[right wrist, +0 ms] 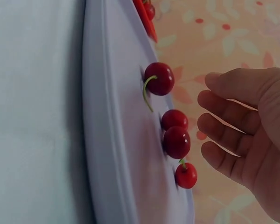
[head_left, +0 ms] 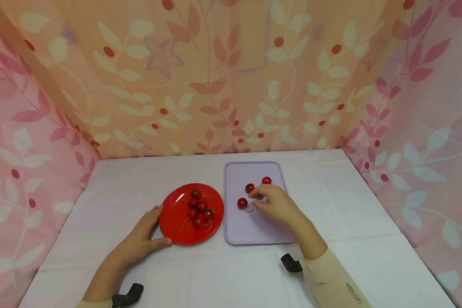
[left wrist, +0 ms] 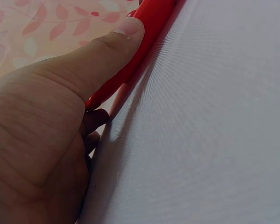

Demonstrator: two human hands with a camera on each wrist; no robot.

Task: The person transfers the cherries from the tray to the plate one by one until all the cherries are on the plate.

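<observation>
My left hand [head_left: 144,237] rests against the left and near rim of a red plate [head_left: 173,226], thumb and fingers spread along its edge. The left wrist view shows the thumb on the plate's rim. A cluster of dark red cherries [head_left: 198,222], some with stems, lies on the plate. Over a lilac tray [head_left: 238,231], my right hand [head_left: 275,203] hovers with loosely bent fingers, holding nothing. In the tray sit several cherries, among them a stemmed cherry [right wrist: 159,79] and another cherry [right wrist: 177,142]. The right hand is apart from them; in the head view it partly hides one.
Plate and tray stand side by side on a white-covered table [head_left: 208,273]. Leaf-patterned curtains [head_left: 231,85] enclose the back and both sides. A black wrist mount [head_left: 128,295] is on the left forearm, and another black mount [head_left: 291,263] on the right.
</observation>
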